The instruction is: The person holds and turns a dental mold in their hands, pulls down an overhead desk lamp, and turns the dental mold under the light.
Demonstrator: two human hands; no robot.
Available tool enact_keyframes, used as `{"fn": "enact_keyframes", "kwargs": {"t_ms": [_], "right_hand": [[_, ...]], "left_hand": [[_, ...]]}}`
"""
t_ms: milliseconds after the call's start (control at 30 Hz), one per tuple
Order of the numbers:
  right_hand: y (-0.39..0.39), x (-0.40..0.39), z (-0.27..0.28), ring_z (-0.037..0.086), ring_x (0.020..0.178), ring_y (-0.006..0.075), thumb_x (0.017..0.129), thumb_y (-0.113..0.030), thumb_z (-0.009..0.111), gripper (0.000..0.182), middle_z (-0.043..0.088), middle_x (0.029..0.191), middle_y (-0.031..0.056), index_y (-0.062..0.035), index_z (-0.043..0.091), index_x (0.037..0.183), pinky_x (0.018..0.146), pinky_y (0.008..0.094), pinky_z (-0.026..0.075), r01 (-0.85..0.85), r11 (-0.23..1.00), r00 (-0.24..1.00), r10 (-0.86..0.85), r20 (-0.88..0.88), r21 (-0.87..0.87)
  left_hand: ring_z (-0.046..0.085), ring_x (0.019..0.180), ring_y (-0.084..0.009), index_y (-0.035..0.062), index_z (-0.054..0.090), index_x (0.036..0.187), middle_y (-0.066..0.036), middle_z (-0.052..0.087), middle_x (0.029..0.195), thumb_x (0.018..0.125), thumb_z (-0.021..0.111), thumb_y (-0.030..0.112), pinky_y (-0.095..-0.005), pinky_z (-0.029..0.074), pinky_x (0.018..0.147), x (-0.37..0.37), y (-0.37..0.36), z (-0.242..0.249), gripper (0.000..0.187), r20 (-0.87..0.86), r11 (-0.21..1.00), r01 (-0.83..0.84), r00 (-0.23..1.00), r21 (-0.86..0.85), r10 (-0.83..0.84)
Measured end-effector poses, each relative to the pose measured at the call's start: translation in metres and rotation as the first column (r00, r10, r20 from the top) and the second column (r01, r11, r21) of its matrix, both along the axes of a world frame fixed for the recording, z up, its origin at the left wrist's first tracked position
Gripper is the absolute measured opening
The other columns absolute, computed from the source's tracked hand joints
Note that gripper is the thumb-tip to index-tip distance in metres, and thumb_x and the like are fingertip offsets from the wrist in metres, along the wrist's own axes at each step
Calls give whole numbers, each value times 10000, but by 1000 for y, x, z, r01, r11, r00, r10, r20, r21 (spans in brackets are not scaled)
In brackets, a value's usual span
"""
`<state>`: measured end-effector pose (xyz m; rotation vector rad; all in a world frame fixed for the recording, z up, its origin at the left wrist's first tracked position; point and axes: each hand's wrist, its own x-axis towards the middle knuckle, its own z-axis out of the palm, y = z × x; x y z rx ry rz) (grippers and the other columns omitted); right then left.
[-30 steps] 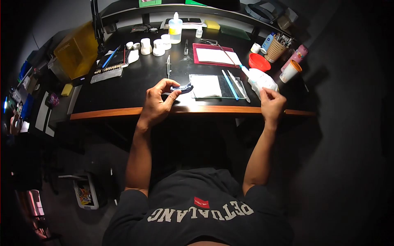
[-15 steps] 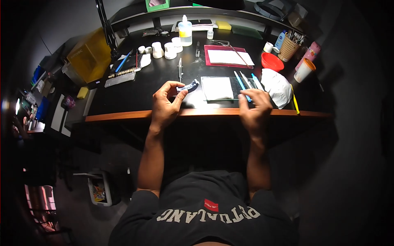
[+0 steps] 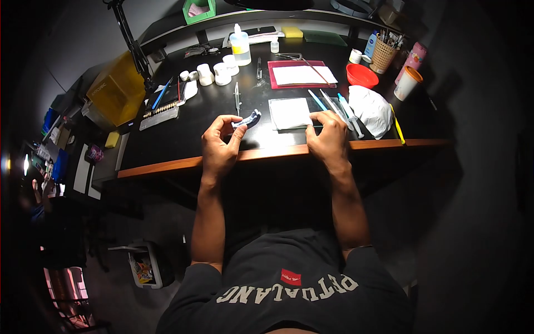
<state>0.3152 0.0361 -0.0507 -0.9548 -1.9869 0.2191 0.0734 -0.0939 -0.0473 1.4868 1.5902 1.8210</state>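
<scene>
My left hand [image 3: 218, 146] holds a small curved blue-grey piece [image 3: 247, 119] between thumb and fingers, just above the black desk [image 3: 194, 125]. My right hand [image 3: 328, 136] rests on the near edge of a glass slab [image 3: 311, 114], fingers bent down onto it beside a white pad [image 3: 289, 112]. Whether those fingers pinch anything I cannot tell. Several slim blue and grey instruments [image 3: 328, 103] lie on the slab just beyond my right fingers.
A crumpled white bag [image 3: 371, 110], a red bowl [image 3: 361, 75] and cups stand at the right. A red mat with white paper [image 3: 303, 74], a bottle [image 3: 240, 43], white jars [image 3: 219, 71] and a yellow box [image 3: 115, 88] sit farther back. The wooden desk edge [image 3: 267, 153] runs below my hands.
My right hand left the white bag at the right and moved left onto the glass slab. The left hand kept hold of the blue-grey piece. The view shifted slightly.
</scene>
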Motion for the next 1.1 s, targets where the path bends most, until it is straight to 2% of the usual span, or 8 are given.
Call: {"fn": "enact_keyframes", "kwargs": {"t_ms": [233,333,633,700,767,867,900,1100], "right_hand": [[-2,5,2,690,1080,378,810,-56,726,290,748,1138,192,17,790,1083,1010,450,552,14,1000,996,-15,-86,-7],[-5,5,-3,664,1117,390,812,-67,718,326,728,1179,200,36,784,1114,1044,452,531,194,968,981,-194,-16,158],[-12,3,-3,707,1083,379,820,-90,711,362,728,1176,195,47,782,1148,990,469,564,271,963,962,-271,-42,-10],[-12,1,0,731,1056,344,824,-37,713,315,734,1158,174,14,787,1126,914,414,597,203,975,965,-183,-189,90],[-27,-3,10,737,1022,296,830,-7,731,295,734,1135,153,-4,785,1120,833,362,601,65,996,956,-79,-284,-56],[-25,-16,8,714,905,238,828,-4,784,331,729,1123,155,-16,774,1158,712,334,565,-341,939,889,335,-313,38],[-30,-22,17,705,903,226,809,-31,834,387,728,1122,160,-18,774,1190,719,315,574,-462,886,848,429,-312,-37],[-19,-31,21,731,827,154,837,-68,867,391,786,1051,122,-44,794,1221,708,283,590,-661,721,750,628,-206,-210]], "left_hand": [[753,935,-123,-4,719,1106,-83,799,979,997,775,64,-274,569,858,0,-1,1,139,-18,1000,-2,1000,-20,2],[757,930,-128,-4,721,1103,-85,802,978,992,777,61,-275,570,856,1,-1,1,140,-11,1000,3,1000,-12,-3],[712,884,-87,14,724,1119,-37,777,956,977,796,54,-255,544,813,4,-3,5,164,-56,999,-11,998,-49,9],[762,870,-133,21,751,1090,-74,806,934,934,836,87,-294,579,817,4,-3,6,190,-75,999,-36,997,-27,34],[760,854,-134,39,777,1090,-71,801,904,905,859,95,-294,577,801,4,-6,9,209,-131,998,-31,991,-62,23],[757,851,-131,52,807,1093,-69,803,902,880,884,104,-288,574,791,3,-7,9,233,-220,997,24,975,-76,-41],[758,879,-132,43,804,1103,-77,809,934,888,878,94,-288,576,816,2,-7,10,232,-233,994,48,970,-94,-69],[759,962,-135,4,796,1125,-92,822,1023,905,858,47,-288,585,895,0,-12,13,233,-153,971,188,965,-149,-211]]}}
